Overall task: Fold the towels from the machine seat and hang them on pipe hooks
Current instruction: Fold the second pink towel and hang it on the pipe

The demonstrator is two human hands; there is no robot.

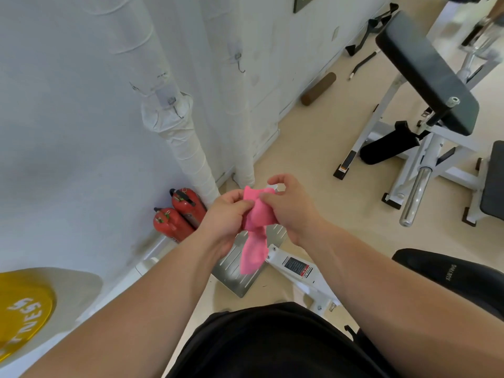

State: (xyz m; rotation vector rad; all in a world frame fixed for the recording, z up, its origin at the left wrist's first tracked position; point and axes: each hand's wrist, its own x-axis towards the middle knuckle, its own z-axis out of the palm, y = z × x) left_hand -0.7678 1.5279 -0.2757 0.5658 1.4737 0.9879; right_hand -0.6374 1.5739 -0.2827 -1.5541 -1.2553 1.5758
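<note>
While a yellow weight plate [24, 315] sits low at the far left, two red fire extinguishers [174, 222] are on the floor by the white wall. Just beside them a white wrapped pipe [188, 148] goes up, and a small metal hook [174, 103] sticks out of it. Another hook [238, 61] is farther right and higher up. In the middle, the left hand [226, 216] has its fingers curled round the pink towel [257, 222]. The towel is bunched up in the air between both hands, and its loose end hangs down in front of a silver foot plate [237, 274]. The right hand [289, 211] pinches the towel's other side with its thumb and fingers. At the right is a black padded bench [425, 69] on a white frame, and a black seat [450, 271] lies lower down.
</note>
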